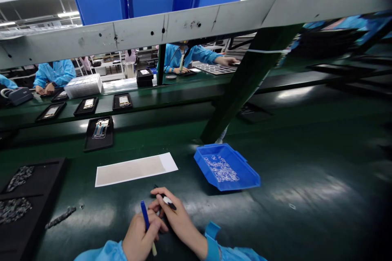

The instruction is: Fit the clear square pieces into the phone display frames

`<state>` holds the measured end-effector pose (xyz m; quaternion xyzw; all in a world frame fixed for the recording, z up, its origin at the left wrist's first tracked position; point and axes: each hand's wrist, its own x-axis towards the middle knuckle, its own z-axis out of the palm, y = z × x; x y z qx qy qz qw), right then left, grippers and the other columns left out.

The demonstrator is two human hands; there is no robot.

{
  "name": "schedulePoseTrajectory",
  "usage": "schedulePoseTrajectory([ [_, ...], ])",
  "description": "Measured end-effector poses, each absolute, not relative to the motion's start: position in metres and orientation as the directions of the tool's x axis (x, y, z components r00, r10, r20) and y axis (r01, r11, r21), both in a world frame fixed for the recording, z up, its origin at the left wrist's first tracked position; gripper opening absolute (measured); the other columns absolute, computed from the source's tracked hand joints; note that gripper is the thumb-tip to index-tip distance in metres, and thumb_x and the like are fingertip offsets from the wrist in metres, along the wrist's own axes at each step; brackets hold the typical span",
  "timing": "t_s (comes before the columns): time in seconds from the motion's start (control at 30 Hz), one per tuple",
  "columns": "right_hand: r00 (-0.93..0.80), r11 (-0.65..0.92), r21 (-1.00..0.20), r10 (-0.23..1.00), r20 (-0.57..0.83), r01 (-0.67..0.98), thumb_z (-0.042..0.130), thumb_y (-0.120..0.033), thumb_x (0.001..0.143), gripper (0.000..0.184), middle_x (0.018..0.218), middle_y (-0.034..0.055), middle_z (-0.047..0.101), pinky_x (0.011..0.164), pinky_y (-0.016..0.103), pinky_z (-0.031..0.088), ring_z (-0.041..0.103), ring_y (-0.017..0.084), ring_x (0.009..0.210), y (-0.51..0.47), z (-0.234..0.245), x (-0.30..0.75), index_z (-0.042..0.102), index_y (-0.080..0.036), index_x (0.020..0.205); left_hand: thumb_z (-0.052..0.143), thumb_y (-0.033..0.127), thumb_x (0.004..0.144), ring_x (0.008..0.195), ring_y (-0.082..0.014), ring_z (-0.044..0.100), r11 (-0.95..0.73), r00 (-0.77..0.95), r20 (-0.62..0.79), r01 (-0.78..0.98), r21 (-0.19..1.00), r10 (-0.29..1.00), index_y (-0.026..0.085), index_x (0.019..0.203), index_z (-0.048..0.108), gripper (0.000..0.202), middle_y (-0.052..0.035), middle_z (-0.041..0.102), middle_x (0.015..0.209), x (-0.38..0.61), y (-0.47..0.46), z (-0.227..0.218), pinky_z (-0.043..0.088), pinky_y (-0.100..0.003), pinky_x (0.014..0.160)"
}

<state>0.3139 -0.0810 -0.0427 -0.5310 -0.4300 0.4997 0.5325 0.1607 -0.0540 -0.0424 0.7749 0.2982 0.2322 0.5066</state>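
Note:
My left hand (pixel 141 236) is closed around a blue pen-like tool (pixel 145 215) that stands up out of the fist. My right hand (pixel 180 220) pinches a small black and white part (pixel 168 200) between thumb and fingers, right beside the left hand. Both hands rest low on the dark green table (pixel 300 195), and both wrists wear light blue sleeves. A white and tan sheet (pixel 134 169) lies just beyond the hands. To the right of the sheet sits a shallow blue tray (pixel 245 173) holding several small pale rings.
A black tray (pixel 39 195) with heaps of small grey parts lies at the left. Black carriers with phone frames (pixel 99 131) sit on the conveyor behind. Blue bins (pixel 101 0) stand on the overhead shelf. People in blue coats (pixel 55 74) work across the line. A green post (pixel 241 85) slants down mid-table.

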Motion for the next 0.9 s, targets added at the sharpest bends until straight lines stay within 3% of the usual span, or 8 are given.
schedulePoseTrajectory([
  [0.43,0.13,-0.059,-0.995,0.989,-0.069,-0.081,0.054,-0.07,0.086,0.054,0.076,0.0046,0.071,0.061,0.029,0.049,0.062,0.017,0.062,-0.082,-0.042,0.314,0.063,-0.019,0.101,0.028,0.058,0.099,0.059,-0.0125,0.055,-0.303,0.721,0.06,0.212,0.929,0.69,0.014,0.08,0.071,0.064,-0.0065,0.062,0.068,0.161,-0.053,-0.046,0.048,-0.027,0.07],
  [0.57,0.132,-0.064,-0.995,0.988,-0.074,-0.08,0.054,-0.071,0.085,0.055,0.076,0.0046,0.071,0.059,0.028,0.049,0.063,0.017,0.062,-0.082,-0.041,0.314,0.063,-0.02,0.102,0.019,0.063,0.097,0.06,-0.0129,0.055,-0.259,0.698,0.061,0.182,0.948,0.714,0.015,0.081,0.072,0.074,-0.0075,0.062,0.073,0.158,-0.055,-0.051,0.048,-0.027,0.068],
  [0.73,0.138,-0.065,-0.995,0.988,-0.076,-0.08,0.053,-0.072,0.085,0.056,0.075,0.0057,0.072,0.059,0.028,0.049,0.063,0.018,0.064,-0.081,-0.043,0.315,0.064,-0.02,0.101,0.012,0.069,0.094,0.066,-0.0165,0.051,-0.255,0.62,0.0,0.323,0.911,0.785,0.02,0.081,0.076,0.081,-0.0047,0.055,0.066,0.152,-0.06,-0.055,0.047,-0.028,0.072],
  [0.9,0.138,-0.049,-0.996,0.989,-0.058,-0.068,0.053,-0.072,0.086,0.056,0.074,0.0069,0.072,0.059,0.028,0.048,0.064,0.019,0.067,-0.082,-0.047,0.316,0.064,-0.019,0.102,0.016,0.073,0.092,0.052,-0.0128,0.043,-0.2,0.648,-0.067,0.33,0.923,0.758,0.017,0.084,0.075,0.082,0.0003,0.044,0.054,0.154,-0.062,-0.049,0.043,-0.025,0.059],
])
